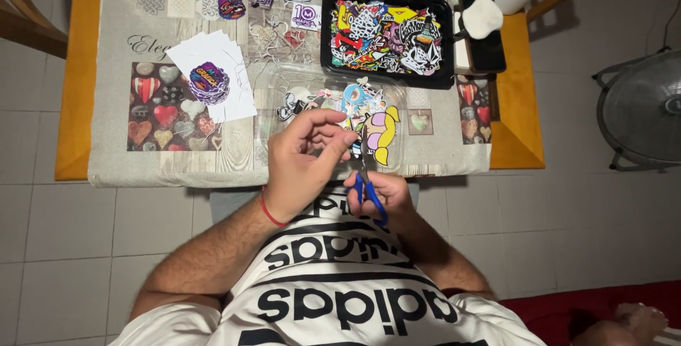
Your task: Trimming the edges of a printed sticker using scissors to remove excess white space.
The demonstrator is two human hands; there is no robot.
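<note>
There is a single view, from a camera worn on the person's head, looking almost straight down over the chest. It sits close above the left hand (306, 161) and the right hand (379, 193), which fill the middle of the frame. Farther off (toward the top) lies the orange wooden table with its grey heart-patterned cloth (113, 154), with pale floor tiles (582, 211) around it.
</note>
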